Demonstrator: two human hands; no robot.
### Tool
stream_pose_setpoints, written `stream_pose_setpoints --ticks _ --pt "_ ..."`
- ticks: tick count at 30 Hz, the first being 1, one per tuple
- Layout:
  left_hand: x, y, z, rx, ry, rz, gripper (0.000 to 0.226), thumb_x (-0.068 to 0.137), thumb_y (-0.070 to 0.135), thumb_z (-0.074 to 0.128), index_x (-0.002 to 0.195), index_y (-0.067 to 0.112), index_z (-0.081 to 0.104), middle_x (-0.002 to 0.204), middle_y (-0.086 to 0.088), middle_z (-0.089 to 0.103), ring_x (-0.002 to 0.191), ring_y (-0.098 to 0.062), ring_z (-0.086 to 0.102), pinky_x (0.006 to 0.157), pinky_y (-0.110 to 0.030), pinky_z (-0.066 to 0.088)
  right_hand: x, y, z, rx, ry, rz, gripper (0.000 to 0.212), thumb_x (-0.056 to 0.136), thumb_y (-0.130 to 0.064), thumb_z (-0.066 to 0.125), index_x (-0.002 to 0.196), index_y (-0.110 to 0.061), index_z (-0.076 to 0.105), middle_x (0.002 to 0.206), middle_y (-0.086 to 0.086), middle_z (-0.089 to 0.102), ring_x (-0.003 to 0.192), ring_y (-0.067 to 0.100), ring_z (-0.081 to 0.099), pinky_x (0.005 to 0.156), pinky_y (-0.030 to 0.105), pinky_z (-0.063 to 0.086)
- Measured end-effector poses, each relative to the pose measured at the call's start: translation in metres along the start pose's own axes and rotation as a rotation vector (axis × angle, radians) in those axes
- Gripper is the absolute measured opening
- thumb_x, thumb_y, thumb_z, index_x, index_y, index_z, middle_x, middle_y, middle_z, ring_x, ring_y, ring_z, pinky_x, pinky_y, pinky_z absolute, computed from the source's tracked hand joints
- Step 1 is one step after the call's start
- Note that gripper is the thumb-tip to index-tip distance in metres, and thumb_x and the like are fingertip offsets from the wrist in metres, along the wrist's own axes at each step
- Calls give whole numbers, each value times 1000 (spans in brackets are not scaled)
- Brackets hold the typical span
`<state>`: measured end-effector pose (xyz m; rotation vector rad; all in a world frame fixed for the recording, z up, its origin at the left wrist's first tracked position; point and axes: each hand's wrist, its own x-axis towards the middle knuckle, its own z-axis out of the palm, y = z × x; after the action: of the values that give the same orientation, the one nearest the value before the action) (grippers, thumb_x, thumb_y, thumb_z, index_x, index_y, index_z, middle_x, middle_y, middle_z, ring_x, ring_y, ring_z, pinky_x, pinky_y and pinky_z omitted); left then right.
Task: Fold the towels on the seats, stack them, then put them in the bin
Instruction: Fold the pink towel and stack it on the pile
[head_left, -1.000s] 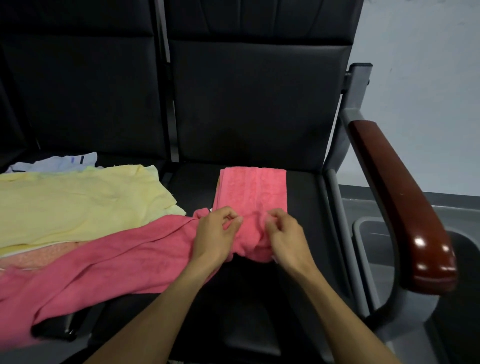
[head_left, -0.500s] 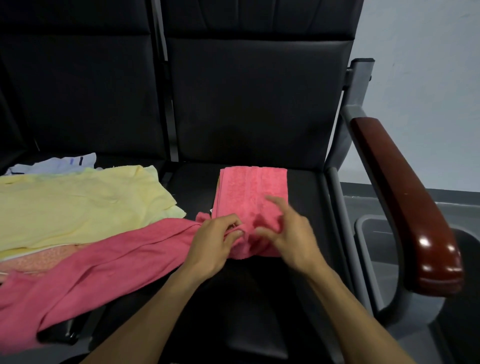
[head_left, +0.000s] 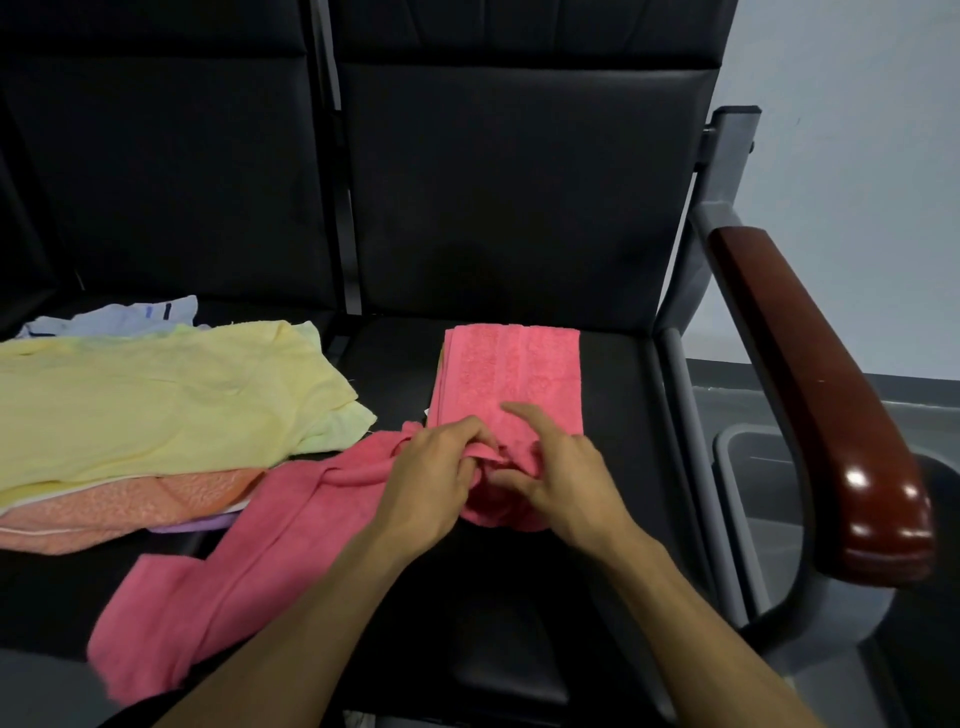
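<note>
Where both hands meet, pink towel (head_left: 511, 374) edge bunched between left fingers (head_left: 475, 434), right fingers (head_left: 524, 415) spread.

the one camera sits on my head and looks forward and down over my forearms onto the black seats (head_left: 519, 364), close in. its wide angle reaches the seat backs at the top, the wooden armrest (head_left: 821, 395) and grey bin (head_left: 748, 467) on the right, and bends the edges.
</note>
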<state>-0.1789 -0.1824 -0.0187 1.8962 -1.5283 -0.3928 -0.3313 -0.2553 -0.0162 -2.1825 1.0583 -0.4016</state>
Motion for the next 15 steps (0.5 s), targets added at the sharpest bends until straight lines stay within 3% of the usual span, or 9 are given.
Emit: stream_pose_setpoints --ticks 2,3,5,7,9,10,12,13,15 --pt "-1 1 4 -7 -2 -6 23 91 1 63 94 24 63 72 11 67 67 -4 63 69 -35 55 1 -2 4 -36 47 -38 17 89 -34 72 101 -31 60 64 -8 58 55 4 54 57 25 43" --pt "-1 0 5 0 25 -5 23 89 2 65 94 24 61 72 10 67 67 -9 64 71 -40 54 2 -3 4 -41 121 -14 13 92 -29 69 86 -24 58 63 -7 57 54 6 53 55 27 41" --pt "-1 -2 4 32 81 -18 26 84 -2 65 93 22 61 74 10 67 71 -18 64 73 -43 53 4 1 -2 18 345 111 28 93 -19 64 70 -20 48 60 -5 54 54 10 51 50 28 36" --pt "-1 -4 2 47 115 -51 27 81 -5 66 93 19 63 76 9 66 73 -20 64 75 -40 52 4 3 -11 98 499 209 30 94 -17 62 69 -20 46 61 -4 56 57 10 53 50 28 37" --pt "-1 -5 1 44 122 -53 27 81 -5 67 95 18 65 75 8 66 71 -18 62 76 -36 50 3 6 -14 50 407 178 13 94 -24 66 85 -25 56 65 -8 57 60 9 55 57 30 43" --pt "-1 -3 2 55 111 -44 27 83 -4 66 97 19 66 75 6 67 70 -17 61 74 -35 49 1 4 -13 16 288 138 17 92 -29 70 104 -28 58 65 -9 57 61 8 56 62 31 47" --pt "-2 0 4 59 54 -21 25 88 2 65 102 22 65 78 6 70 69 -15 61 72 -34 49 0 2 -4 16 45 56 52 86 -38 76 131 -36 50 67 -8 60 62 6 58 68 34 54" --pt "-1 1 5 51 31 -10 23 90 6 65 103 24 63 78 7 71 69 -15 63 72 -35 51 -1 -1 0 28 -17 10 49 87 -38 75 129 -35 52 70 -8 63 62 5 59 69 32 54" --pt "-2 1 7 60 32 -1 18 92 10 66 100 25 61 75 6 70 68 -17 63 73 -40 53 1 -3 3 -10 70 -26 11 92 -35 68 101 -30 64 68 -9 62 58 5 57 61 29 47"
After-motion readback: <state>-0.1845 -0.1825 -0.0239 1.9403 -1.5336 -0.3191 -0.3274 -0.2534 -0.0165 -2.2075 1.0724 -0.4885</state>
